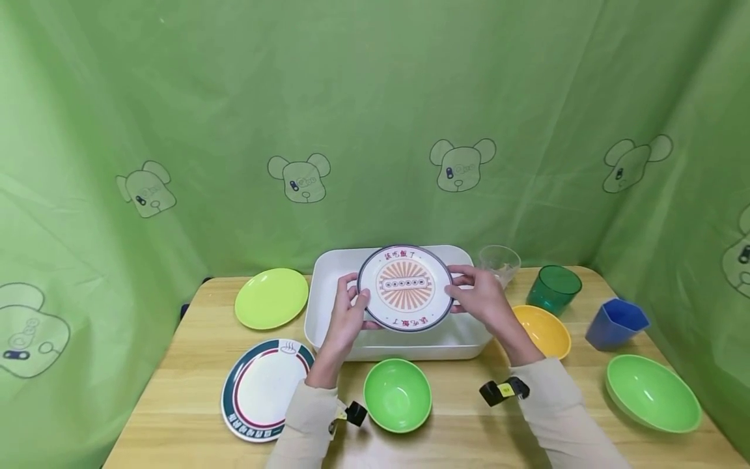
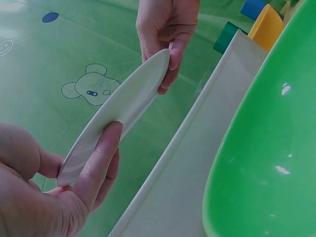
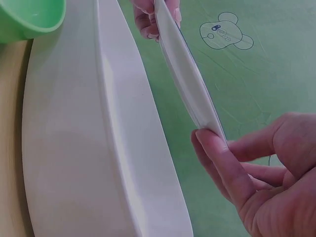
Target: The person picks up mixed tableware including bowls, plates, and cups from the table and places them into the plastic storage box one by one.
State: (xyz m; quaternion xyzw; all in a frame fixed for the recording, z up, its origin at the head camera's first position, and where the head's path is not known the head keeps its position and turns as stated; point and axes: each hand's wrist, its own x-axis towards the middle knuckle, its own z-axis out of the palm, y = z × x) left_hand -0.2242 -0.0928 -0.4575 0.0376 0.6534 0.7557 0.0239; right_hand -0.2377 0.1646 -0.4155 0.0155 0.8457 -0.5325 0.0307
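Note:
A white plate with a dark rim, an orange ray pattern and red characters is held up over a white rectangular basin. My left hand pinches its left edge, thumb on the face and fingers beneath. On the opposite edge, my right hand pinches the plate the same way. Both wrist views show the plate tilted, its pale underside resting against the fingers. The plate hides part of the basin's inside.
Left of the basin lie a yellow-green plate and a teal-rimmed plate. A green bowl stands in front. To the right are a clear cup, green cup, blue cup, yellow bowl and larger green bowl.

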